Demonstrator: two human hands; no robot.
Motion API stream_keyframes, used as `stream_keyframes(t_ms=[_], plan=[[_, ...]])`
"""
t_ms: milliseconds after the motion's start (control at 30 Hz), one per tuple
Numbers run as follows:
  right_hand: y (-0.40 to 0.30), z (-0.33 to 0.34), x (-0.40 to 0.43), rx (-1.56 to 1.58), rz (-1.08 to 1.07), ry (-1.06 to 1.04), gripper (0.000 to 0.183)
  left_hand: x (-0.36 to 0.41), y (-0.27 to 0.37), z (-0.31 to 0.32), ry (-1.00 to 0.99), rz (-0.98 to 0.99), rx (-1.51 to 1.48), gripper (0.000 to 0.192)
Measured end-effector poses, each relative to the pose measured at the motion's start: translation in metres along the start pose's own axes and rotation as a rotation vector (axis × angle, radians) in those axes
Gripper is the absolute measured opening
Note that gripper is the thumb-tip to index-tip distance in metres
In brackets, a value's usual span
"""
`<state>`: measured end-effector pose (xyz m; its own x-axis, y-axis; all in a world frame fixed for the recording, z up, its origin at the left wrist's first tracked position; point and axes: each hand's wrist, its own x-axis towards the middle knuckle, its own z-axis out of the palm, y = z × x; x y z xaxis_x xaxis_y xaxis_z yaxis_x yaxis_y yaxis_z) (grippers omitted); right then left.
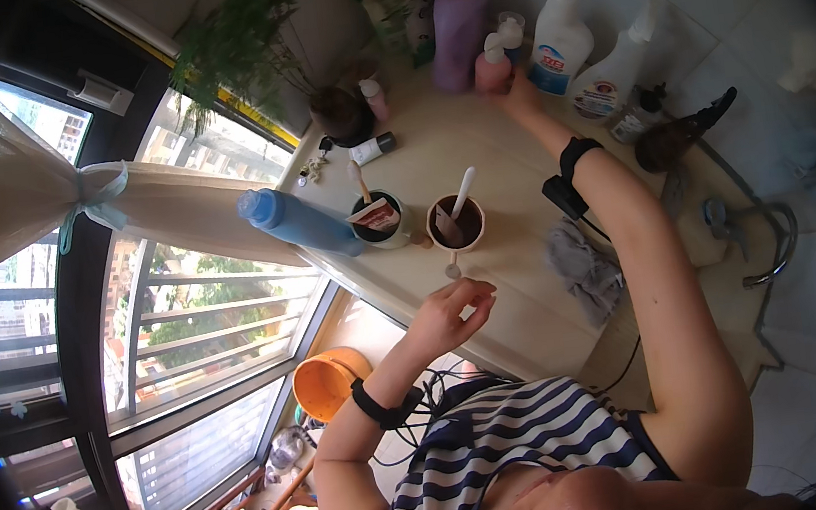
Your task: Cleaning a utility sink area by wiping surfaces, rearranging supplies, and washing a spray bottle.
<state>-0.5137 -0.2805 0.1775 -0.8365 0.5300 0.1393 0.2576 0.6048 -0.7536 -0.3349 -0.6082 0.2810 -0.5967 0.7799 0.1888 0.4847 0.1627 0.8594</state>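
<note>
My right hand (522, 97) reaches to the back of the counter, its fingers around the lower part of a pink pump bottle (492, 68). My left hand (460, 313) hovers near the counter's front edge, fingers loosely curled, with nothing in it. Just beyond it is a small round grey item (453, 272). A pinkish mug (458, 242) holds dark contents, a white-handled utensil and a packet. Left of it, a pale green cup (400, 237) holds a toothbrush (360, 181) and a red-and-white packet (376, 215).
A blue bottle (302, 222) leans out at the counter's left edge. Behind are a tube (372, 150), a potted plant (233, 41), a purple bottle (457, 38) and several cleaner bottles. At right lie a grey cloth (582, 269) and a faucet (781, 250). A black cable hangs from my right wristband.
</note>
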Motion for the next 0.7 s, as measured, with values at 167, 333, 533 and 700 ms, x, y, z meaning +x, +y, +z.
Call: stream_keyframes(t_ms=[167,333,533,700], plan=[[-0.021,-0.002,-0.03,-0.077,0.041,0.127,0.058,0.0,-0.01,0.001,-0.035,0.021,-0.007,0.013],[-0.058,0.025,-0.022,0.217,-0.249,-0.383,0.042,0.01,-0.008,0.002,0.015,0.143,0.015,0.014],[-0.12,0.084,0.006,0.184,-0.671,-0.125,0.045,0.007,-0.003,0.006,0.065,0.169,0.071,0.015],[-0.134,0.099,0.009,0.239,-0.546,-0.225,0.043,0.009,-0.005,-0.003,0.07,0.181,0.09,0.02]])
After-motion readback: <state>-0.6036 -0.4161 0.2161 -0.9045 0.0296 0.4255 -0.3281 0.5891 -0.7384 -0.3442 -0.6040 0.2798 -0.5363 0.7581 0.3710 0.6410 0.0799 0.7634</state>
